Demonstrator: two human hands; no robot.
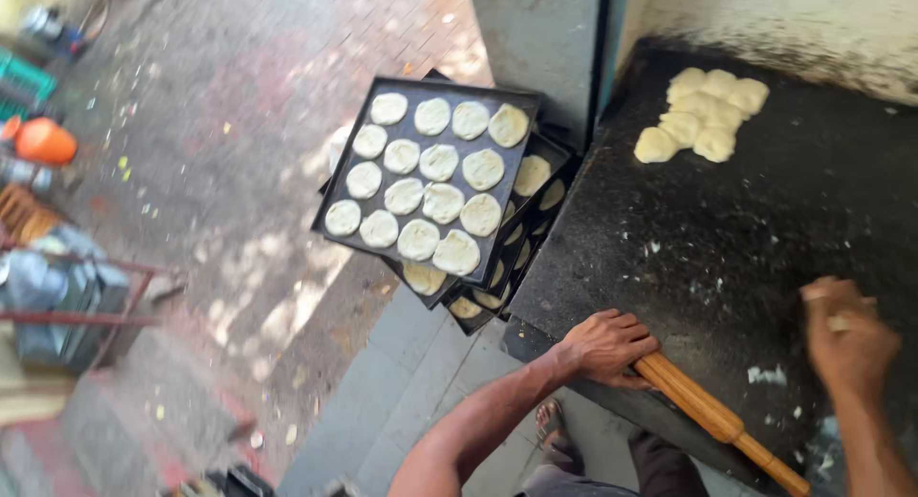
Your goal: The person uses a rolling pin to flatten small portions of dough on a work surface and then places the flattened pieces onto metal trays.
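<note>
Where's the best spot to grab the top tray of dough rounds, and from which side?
Probably grip the top tray by its raised rim, one hand on each long edge. Its near-right corner hangs out past the skewed trays below, so there is room for fingers under there. The dough rounds fill the flat almost to the rim, so keep thumbs on the lip and lift level.

head cam | looks steeply down | close over black worktop [727, 239] | floor left
</note>
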